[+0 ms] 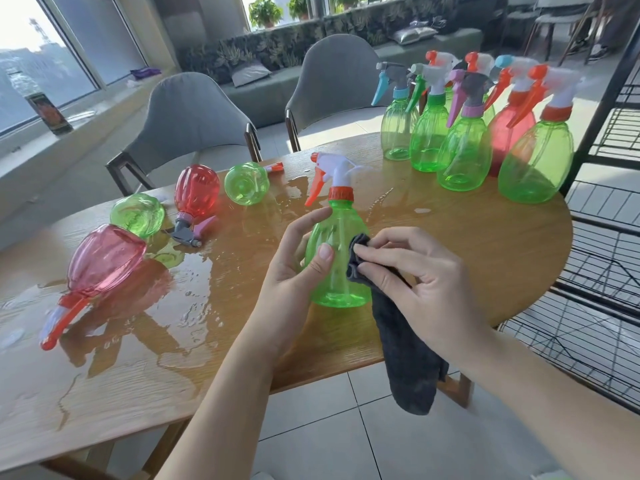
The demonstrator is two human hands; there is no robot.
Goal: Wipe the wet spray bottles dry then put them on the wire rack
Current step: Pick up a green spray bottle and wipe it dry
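My left hand (298, 261) grips a green spray bottle (337, 258) standing upright near the front edge of the wooden worktop (467, 244), thumb across its belly. My right hand (412, 271) pinches a dark grey cloth (405, 344) against the bottle's right side — the rest of the cloth hangs down past the worktop edge. To the left, on a wide puddle (194, 292), lie four bottles on their sides: a pink one (104, 261) nearest, then a green one (138, 213), a red one (195, 192) and another green one (246, 183). Farther right stands a tight cluster of upright bottles (467, 133), mostly green — it sits between me and the black wire rack (609, 244) at the right edge. Two grey chairs (194, 112) stand beyond the worktop.
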